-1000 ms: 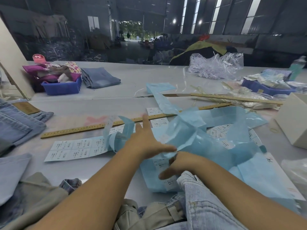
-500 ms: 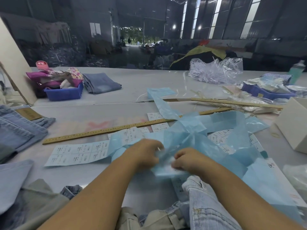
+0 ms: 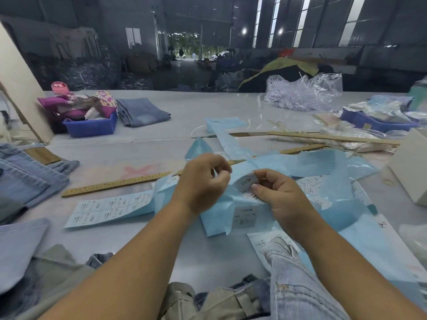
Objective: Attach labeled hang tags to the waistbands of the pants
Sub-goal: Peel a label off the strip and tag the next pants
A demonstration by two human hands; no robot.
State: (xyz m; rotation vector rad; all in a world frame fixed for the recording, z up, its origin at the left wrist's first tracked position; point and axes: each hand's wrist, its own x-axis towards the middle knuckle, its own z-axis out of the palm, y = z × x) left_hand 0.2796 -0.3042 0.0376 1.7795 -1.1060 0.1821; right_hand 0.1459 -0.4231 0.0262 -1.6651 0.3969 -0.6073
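Observation:
Over the table's middle, my left hand [image 3: 204, 179] and my right hand [image 3: 278, 192] both pinch a light blue label strip [image 3: 246, 183] printed "1103#". The strip curls up between them, lifted off a tangle of blue label backing [image 3: 323, 165]. A flat sheet of printed labels [image 3: 108, 209] lies to the left of my left forearm. Light denim pants [image 3: 298, 287] and khaki pants [image 3: 221, 301] lie bunched at the near edge under my arms.
A wooden ruler [image 3: 115, 183] lies diagonally behind my hands, and more wooden sticks [image 3: 332, 137] lie at the right. Folded jeans [image 3: 25, 179] are stacked at the left. Blue bins stand at back left [image 3: 92, 128] and back right [image 3: 374, 121]. A white box [image 3: 409, 167] sits at the right.
My left hand went from spread open over the blue paper to pinching the strip. Both hands have risen, lifting the "1103#" label strip off the table.

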